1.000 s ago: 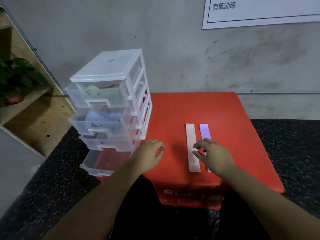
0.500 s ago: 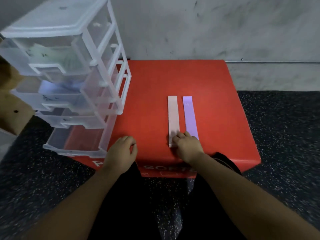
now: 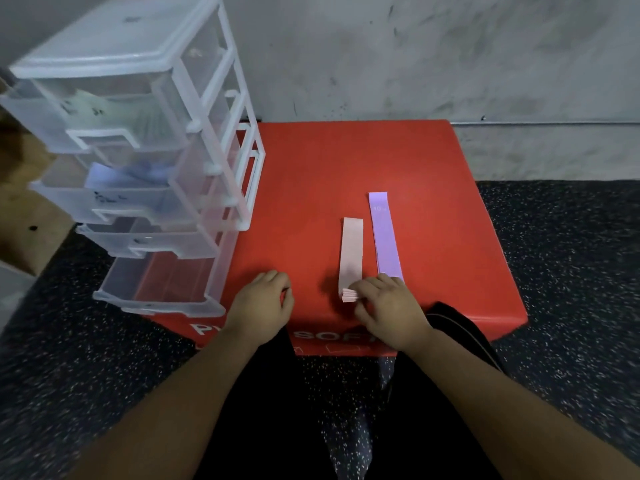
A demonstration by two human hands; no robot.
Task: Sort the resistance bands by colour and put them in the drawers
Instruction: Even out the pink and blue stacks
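Two bands lie side by side near the front edge of the red box (image 3: 346,161). Our right hand (image 3: 388,310) pinches the pink band (image 3: 351,254) at its bunched near end, and the purple band (image 3: 385,237) lies just right of it. Our left hand (image 3: 261,299) rests with fingers curled, holding nothing, near the drawer unit (image 3: 138,150).

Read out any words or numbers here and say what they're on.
"SOFT", last letter partly hidden: front of the red box.
"P", rest hidden: same front.
"10", rest blurred: purple band.
Dark marks at the green band and blue band: too blurred.
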